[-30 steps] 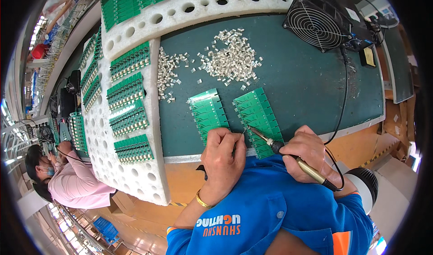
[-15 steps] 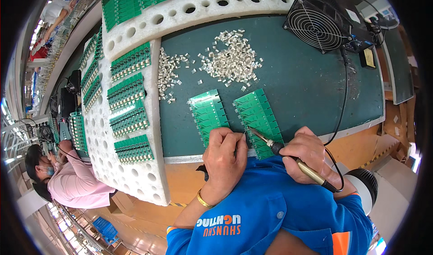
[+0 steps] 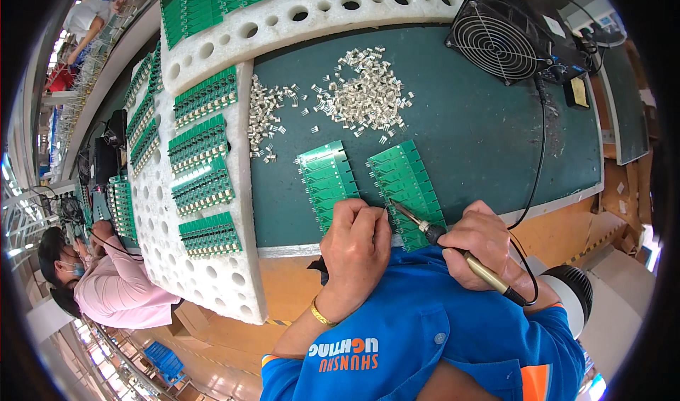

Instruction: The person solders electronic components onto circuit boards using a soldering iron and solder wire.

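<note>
My right hand (image 3: 476, 249) is closed around the handle of a soldering iron (image 3: 464, 253), whose tip rests at the left edge of a green circuit board panel (image 3: 407, 178). Close to that tip, my left hand (image 3: 356, 241) is pinched on a thin strand of solder wire (image 3: 387, 207), only a short end of which shows. A second green circuit board panel (image 3: 327, 178) lies to the left, its lower part hidden behind my left hand. Small pins line the left edges of both panels.
Small metal-pinned connectors (image 3: 361, 93) lie piled beyond the panels. A white foam board (image 3: 205, 280) at left bears populated boards (image 3: 209, 234); another foam block (image 3: 418, 8) spans the back. A black fan (image 3: 496, 43) stands back right, the iron's cable (image 3: 540, 167) near it. A co-worker (image 3: 117, 287) sits left.
My left hand has shifted very slightly to the right and up. The iron's tip stays at nearly the same spot on the right panel's edge.
</note>
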A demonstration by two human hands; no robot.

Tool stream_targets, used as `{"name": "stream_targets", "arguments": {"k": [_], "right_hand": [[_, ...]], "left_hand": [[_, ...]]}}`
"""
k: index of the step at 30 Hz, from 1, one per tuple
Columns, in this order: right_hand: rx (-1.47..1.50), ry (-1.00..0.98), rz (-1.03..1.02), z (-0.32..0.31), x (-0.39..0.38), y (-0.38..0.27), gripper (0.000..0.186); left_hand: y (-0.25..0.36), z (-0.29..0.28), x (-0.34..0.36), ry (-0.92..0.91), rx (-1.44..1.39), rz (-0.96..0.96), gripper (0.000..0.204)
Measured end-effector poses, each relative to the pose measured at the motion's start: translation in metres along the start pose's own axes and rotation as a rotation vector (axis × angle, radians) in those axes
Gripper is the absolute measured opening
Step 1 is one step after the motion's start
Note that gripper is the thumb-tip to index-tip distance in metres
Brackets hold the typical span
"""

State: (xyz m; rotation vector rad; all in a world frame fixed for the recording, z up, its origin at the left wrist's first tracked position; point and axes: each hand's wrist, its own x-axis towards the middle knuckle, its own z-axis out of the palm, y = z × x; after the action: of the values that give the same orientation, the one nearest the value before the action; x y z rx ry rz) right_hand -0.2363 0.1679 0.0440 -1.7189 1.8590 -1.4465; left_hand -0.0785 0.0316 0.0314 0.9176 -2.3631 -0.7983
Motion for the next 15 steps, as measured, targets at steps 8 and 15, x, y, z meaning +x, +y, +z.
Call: {"name": "stream_targets", "arguments": {"k": [8,15], "right_hand": [[-0.012,-0.011,-0.009,-0.0007,-0.0003,-0.0004,0.028],[-0.014,-0.026,-0.011,-0.0023,0.0,-0.0008,0.03]], "left_hand": [[-0.0002,-0.0014,-0.0013,-0.007,-0.017,0.004,0.01],[-0.0007,-0.0011,-0.0009,-0.018,-0.019,0.009,0.01]]}}
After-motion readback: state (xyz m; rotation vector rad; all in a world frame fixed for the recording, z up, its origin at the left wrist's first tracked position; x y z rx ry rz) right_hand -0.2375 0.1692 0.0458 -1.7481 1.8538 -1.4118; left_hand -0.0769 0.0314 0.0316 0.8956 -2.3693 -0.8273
